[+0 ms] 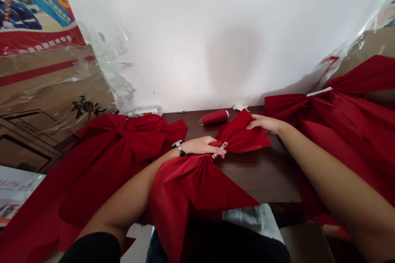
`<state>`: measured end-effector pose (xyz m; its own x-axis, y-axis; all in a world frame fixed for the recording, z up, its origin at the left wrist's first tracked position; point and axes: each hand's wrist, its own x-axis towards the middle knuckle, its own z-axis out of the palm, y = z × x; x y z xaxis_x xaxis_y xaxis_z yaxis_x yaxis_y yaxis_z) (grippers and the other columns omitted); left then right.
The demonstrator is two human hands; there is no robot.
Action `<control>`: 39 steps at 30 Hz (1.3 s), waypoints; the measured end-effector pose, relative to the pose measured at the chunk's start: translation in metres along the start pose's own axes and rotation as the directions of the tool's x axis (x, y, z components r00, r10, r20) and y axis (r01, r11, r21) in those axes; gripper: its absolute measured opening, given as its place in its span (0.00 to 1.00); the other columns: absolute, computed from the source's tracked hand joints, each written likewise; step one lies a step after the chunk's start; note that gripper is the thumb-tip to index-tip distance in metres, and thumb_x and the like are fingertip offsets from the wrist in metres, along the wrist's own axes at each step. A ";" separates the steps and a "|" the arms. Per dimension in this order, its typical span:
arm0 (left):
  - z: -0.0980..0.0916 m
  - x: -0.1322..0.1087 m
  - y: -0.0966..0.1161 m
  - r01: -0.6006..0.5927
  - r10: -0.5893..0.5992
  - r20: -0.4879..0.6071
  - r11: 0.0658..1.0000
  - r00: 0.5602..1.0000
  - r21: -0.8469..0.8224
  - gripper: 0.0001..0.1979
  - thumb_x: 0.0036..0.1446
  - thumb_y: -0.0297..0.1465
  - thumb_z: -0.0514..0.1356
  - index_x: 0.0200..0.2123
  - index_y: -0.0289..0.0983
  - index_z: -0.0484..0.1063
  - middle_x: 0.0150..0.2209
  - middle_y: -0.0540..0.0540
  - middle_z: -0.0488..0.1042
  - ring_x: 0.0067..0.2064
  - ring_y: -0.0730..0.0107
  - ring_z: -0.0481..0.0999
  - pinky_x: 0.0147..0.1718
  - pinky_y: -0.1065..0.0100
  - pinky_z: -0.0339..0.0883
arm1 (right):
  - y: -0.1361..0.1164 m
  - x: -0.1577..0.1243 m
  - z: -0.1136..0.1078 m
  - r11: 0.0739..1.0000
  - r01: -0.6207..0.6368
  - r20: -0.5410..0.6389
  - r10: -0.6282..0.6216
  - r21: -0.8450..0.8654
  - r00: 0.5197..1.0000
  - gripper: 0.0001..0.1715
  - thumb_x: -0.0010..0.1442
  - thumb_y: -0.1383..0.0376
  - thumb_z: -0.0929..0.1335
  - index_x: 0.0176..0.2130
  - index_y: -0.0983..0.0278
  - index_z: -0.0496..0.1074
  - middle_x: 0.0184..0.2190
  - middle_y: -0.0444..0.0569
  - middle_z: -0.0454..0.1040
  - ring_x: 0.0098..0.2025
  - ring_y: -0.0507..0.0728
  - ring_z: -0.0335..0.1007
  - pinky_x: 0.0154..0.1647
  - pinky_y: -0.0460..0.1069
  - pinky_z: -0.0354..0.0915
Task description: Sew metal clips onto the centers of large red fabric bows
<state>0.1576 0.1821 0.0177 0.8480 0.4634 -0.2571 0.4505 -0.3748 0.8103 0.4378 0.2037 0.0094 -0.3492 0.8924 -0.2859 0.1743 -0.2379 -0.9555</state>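
A red fabric bow [197,181] lies across the front of the dark table, gathered at its middle, where a small metal clip [224,145] shows. My left hand [203,146] is closed around this gathered middle, fingers against the clip. My right hand [264,123] pinches the upper right edge of the bow's loop, thumb on the cloth. The long tails hang over the table's front edge toward my lap.
Another red bow [123,135] is piled at left, and more red cloth with a white clip [319,92] lies at right. By the wall are a red thread spool [216,117] and a white bottle [146,111]. Cardboard boxes [46,90] stand at left.
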 end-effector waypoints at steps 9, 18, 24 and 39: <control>0.001 0.001 0.002 0.062 -0.063 0.067 0.998 0.996 0.019 0.19 0.55 0.46 0.60 0.36 0.34 0.77 0.32 0.50 0.76 0.32 0.77 0.70 0.35 0.77 0.60 | 0.003 0.000 -0.002 1.000 -0.019 0.107 0.020 -0.005 0.994 0.19 0.42 0.64 0.77 0.37 0.66 0.76 0.34 0.51 0.81 0.36 0.58 0.78 0.44 0.51 0.73; 0.001 -0.002 0.010 0.043 -0.048 0.067 0.996 0.997 0.081 0.20 0.55 0.46 0.59 0.34 0.34 0.79 0.30 0.50 0.76 0.31 0.77 0.71 0.36 0.76 0.60 | 0.016 0.009 -0.014 0.990 0.110 0.161 -0.123 0.089 0.979 0.24 0.39 0.59 0.78 0.37 0.67 0.77 0.36 0.51 0.80 0.38 0.58 0.77 0.47 0.52 0.70; 0.000 -0.002 0.005 0.064 -0.071 0.078 0.994 0.994 0.088 0.20 0.56 0.46 0.58 0.35 0.35 0.79 0.30 0.50 0.77 0.32 0.76 0.71 0.37 0.76 0.60 | 0.011 0.004 -0.018 0.995 0.079 0.248 -0.091 0.059 0.964 0.19 0.44 0.58 0.77 0.33 0.69 0.77 0.31 0.52 0.80 0.34 0.55 0.77 0.41 0.50 0.70; -0.007 -0.020 0.036 -0.335 0.183 -0.623 0.933 0.761 -0.134 0.27 0.52 0.37 0.64 0.54 0.32 0.66 0.56 0.37 0.69 0.57 0.58 0.68 0.58 0.60 0.57 | -0.036 -0.023 0.027 0.712 0.614 -0.358 -0.702 -0.341 0.615 0.18 0.57 0.54 0.66 0.27 0.64 0.73 0.20 0.44 0.70 0.21 0.50 0.64 0.24 0.46 0.61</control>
<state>0.1551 0.1652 0.0552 0.5540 0.7837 0.2808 0.0990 -0.3969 0.9125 0.4141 0.1815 0.0482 -0.0080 0.8534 0.5212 0.2234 0.5096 -0.8309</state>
